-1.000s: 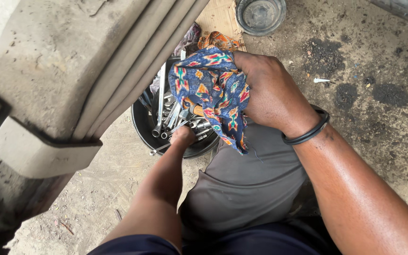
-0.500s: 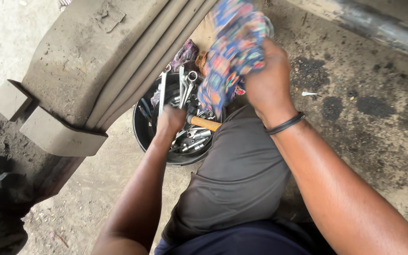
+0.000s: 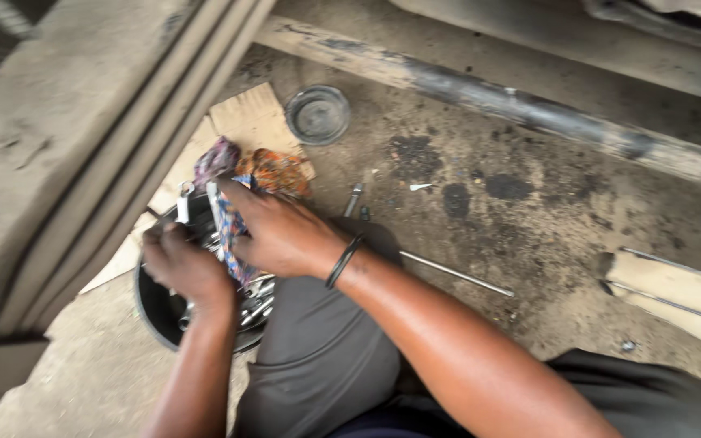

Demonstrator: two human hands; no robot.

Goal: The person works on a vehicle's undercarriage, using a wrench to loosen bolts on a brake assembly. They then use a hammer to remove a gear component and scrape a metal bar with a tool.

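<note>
Both hands lowered | right hand [image 3: 281, 235] grip closed on patterned cloth [image 3: 229, 231] | left hand [image 3: 180, 264] grip unclear in black bucket [image 3: 152, 304]

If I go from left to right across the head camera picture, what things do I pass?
Big dusty beam → left hand in the black tub → right hand on the colourful cloth → thin metal rod → pale board.

Two hands over one black bucket [image 3: 156, 304]. One patterned cloth [image 3: 241, 174]. One round dark lid [image 3: 318, 115] on the floor, one piece of cardboard [image 3: 245, 122], one thin metal rod [image 3: 456, 274], and several wrenches [image 3: 257, 296] — too blurred to count.
</note>
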